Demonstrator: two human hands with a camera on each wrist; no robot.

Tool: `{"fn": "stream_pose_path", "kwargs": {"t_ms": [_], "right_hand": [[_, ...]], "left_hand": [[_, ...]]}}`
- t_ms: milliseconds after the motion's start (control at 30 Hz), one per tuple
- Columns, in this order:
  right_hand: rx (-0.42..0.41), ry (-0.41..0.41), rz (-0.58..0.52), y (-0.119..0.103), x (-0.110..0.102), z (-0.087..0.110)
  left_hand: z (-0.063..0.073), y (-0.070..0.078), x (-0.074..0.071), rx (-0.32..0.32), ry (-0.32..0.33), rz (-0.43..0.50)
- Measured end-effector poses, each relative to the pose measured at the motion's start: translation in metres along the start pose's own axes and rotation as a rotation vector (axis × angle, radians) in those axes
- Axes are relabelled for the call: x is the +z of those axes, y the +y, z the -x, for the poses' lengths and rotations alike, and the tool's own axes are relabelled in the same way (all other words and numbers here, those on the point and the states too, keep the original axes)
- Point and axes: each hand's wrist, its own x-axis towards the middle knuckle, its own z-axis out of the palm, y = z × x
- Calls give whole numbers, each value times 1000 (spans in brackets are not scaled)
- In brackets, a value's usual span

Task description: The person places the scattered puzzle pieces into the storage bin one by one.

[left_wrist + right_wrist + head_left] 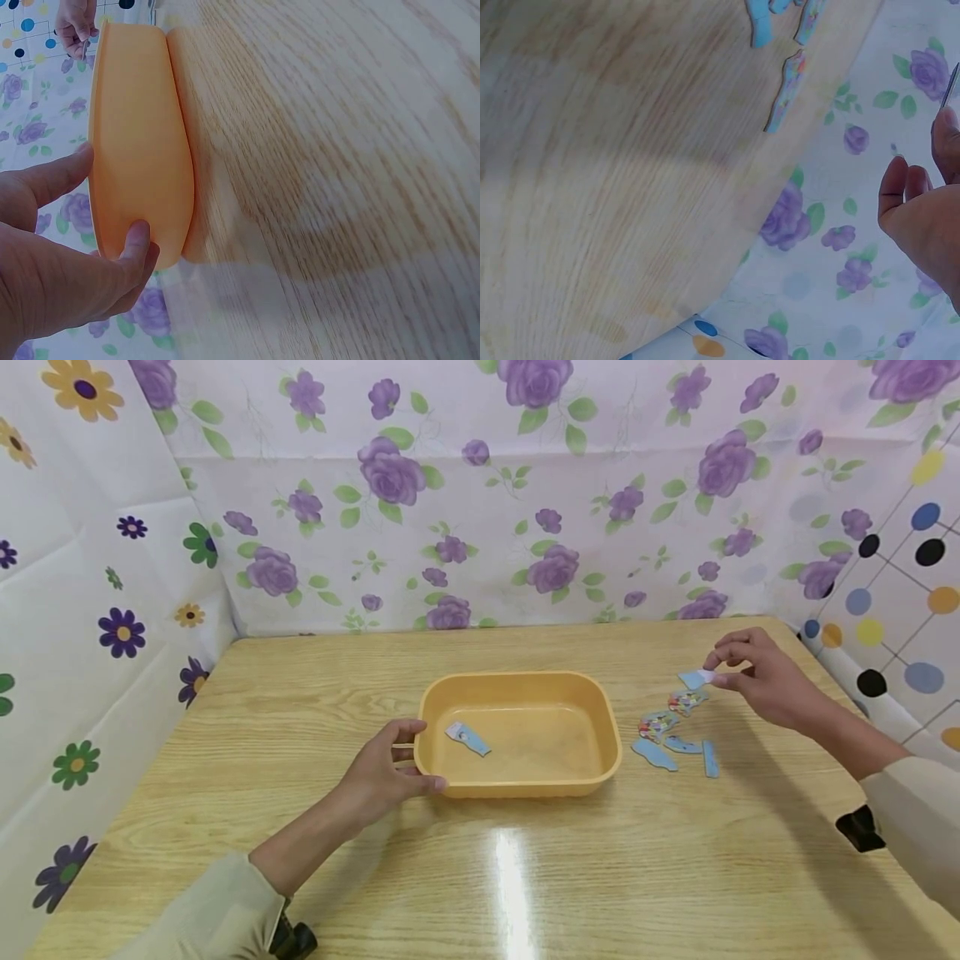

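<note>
Pinching a flat blue-and-white card-like piece [693,680], probably light, stiff and best held by its edges, the right hand [765,681] hovers over the right of a wood-grain table [360,893] while the left hand [378,774] grips a yellow rectangular plastic tub [517,790] by its left end.

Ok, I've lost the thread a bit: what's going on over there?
A person's left hand holds the left end of a yellow-orange, rounded rectangular plastic basin on a light wood-grain table. The right hand pinches a flat light-blue-and-white piece above the table. One flat light-blue printed piece lies inside the basin, and several flat, irregular blue and multicoloured pieces lie on the table to its right.
</note>
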Motion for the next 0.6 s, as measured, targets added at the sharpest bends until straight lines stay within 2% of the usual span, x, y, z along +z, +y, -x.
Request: {"fn": "stream_pose_path", "kwargs": {"t_ms": [100,233,600], "right_hand": [[5,-9,0,-4,0,-3],[-35,-27,-6,-9,1,-8],[-30,-61,-40,-28,6,-26]], "left_hand": [[0,0,0,0,0,-1],[0,0,0,-1,2,2],[0,1,0,-11,1,0]]}}
